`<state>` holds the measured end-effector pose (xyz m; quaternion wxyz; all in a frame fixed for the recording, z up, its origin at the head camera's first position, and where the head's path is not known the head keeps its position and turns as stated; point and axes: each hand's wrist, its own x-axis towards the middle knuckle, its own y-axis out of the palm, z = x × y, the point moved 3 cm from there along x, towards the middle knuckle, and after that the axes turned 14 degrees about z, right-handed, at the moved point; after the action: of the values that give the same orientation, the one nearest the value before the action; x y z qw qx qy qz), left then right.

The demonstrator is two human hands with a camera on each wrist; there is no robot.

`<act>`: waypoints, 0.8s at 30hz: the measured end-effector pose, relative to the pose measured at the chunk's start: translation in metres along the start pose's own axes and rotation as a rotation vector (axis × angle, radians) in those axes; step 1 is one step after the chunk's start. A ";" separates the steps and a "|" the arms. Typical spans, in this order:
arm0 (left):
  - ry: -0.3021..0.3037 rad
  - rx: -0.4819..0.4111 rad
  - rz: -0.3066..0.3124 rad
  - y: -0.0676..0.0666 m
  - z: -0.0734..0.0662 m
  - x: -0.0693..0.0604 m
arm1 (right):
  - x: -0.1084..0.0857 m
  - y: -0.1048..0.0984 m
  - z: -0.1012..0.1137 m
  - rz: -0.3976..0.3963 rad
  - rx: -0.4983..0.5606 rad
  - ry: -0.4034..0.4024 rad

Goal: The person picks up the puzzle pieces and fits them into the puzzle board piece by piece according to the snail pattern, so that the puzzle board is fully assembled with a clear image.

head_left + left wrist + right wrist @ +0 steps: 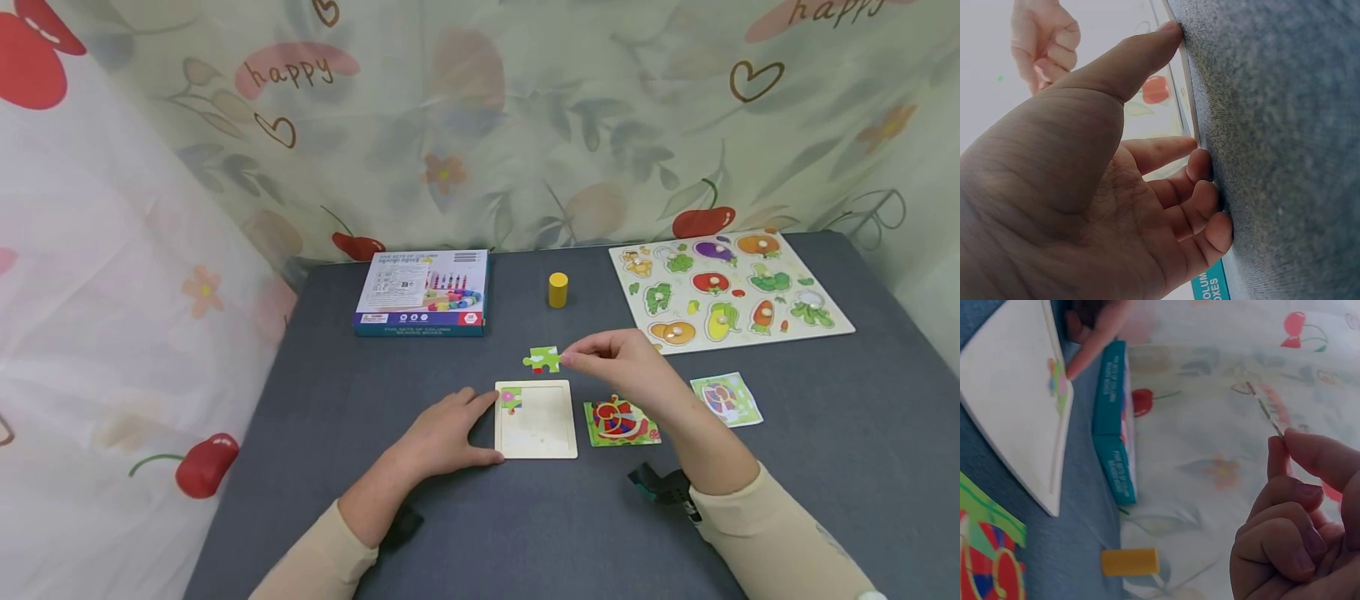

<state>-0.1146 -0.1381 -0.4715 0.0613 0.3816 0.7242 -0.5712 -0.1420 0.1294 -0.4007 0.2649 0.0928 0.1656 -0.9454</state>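
Note:
Between thumb and index finger, my right hand [626,362] pinches a green puzzle piece [542,359], raised just beyond the far edge of the wooden tray [536,455]. The right wrist view shows that piece [1264,409] edge-on above the curled fingers. My left hand [450,432] rests at the tray's left side, thumb at the near left corner and index finger at the upper left. One green and pink piece [511,399] lies in the tray's far left corner. To the tray's right are colourful puzzle pieces [622,422], partly stacked.
A picture card [727,399] lies right of the pieces, beside my right forearm. Farther back are a boxed set [422,292], a yellow cylinder [558,290] and a vegetable puzzle board [731,287]. Printed curtains hang behind and left of the table.

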 end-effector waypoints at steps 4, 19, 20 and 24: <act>-0.002 -0.004 0.003 0.000 0.001 0.001 | 0.011 0.009 -0.010 0.032 0.047 0.052; 0.015 0.005 0.002 0.001 0.002 0.001 | 0.035 0.033 -0.041 0.025 0.022 0.226; 0.015 0.006 0.001 0.001 0.002 0.001 | 0.036 0.033 -0.043 0.021 0.026 0.238; 0.015 0.007 0.003 0.001 0.001 0.001 | 0.038 0.035 -0.049 0.004 0.020 0.266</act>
<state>-0.1152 -0.1390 -0.4727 0.0552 0.3871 0.7222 -0.5705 -0.1509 0.1007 -0.4654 0.2413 0.2202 0.1895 -0.9259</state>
